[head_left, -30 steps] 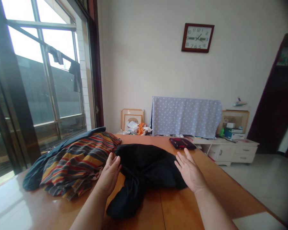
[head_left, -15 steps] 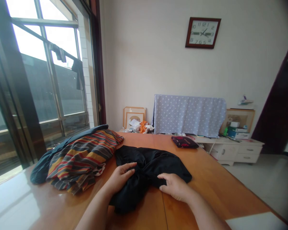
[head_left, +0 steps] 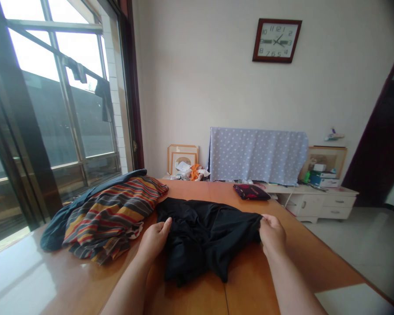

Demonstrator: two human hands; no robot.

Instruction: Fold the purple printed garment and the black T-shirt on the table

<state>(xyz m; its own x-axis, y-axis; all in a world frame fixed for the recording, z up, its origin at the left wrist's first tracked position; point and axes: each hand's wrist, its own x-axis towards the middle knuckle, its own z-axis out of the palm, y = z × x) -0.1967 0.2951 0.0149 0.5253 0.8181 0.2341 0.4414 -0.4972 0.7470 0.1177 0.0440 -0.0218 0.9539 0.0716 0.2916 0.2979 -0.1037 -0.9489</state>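
The right hand (head_left: 272, 234) pinches the edge of a black garment (head_left: 203, 236) on the table (head_left: 190, 190); the left hand (head_left: 154, 239), loosely curled, touches its near edge, grip unclear. A hard tug could drag the garment askew, rumpling it against the striped cloth (head_left: 108, 214) just beside.

on the table (head_left: 197, 297), a garment (head_left: 210, 236) beside a clothes pile (head_left: 105, 218) to the left, a folded cloth (head_left: 251, 191) behind; beyond the far end, picture frames (head_left: 183, 159) left of a cabinet (head_left: 310, 205).
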